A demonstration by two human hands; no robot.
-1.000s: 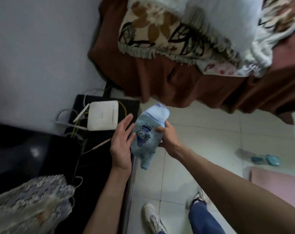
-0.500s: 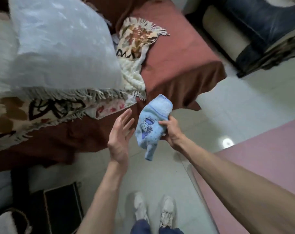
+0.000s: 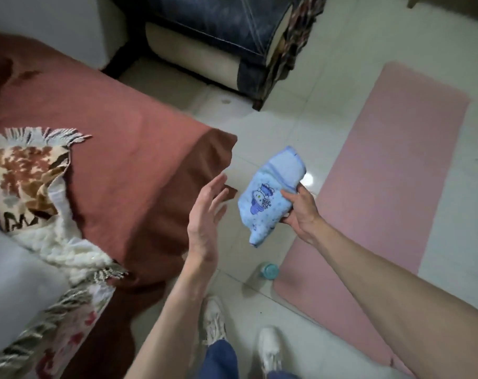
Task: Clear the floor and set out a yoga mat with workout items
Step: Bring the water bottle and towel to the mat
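Observation:
A folded light-blue towel with a cartoon print hangs in the air over the tiled floor, pinched at its right edge by my right hand. My left hand floats a little to the towel's left, palm facing it, fingers spread, touching nothing. A pink yoga mat lies unrolled on the floor at the right, running away from me. A clear water bottle with a teal cap lies on the tiles beside the mat's near left corner.
A bed with a rust-brown cover fills the left, with a fringed patterned blanket and a pale pillow on it. A dark blue and cream armchair stands at the back. My white shoes are on the tiles below.
My view has swung right, from the wall corner with a router past the bed to the mat. The towel stays in my right hand; my left hand has come off it.

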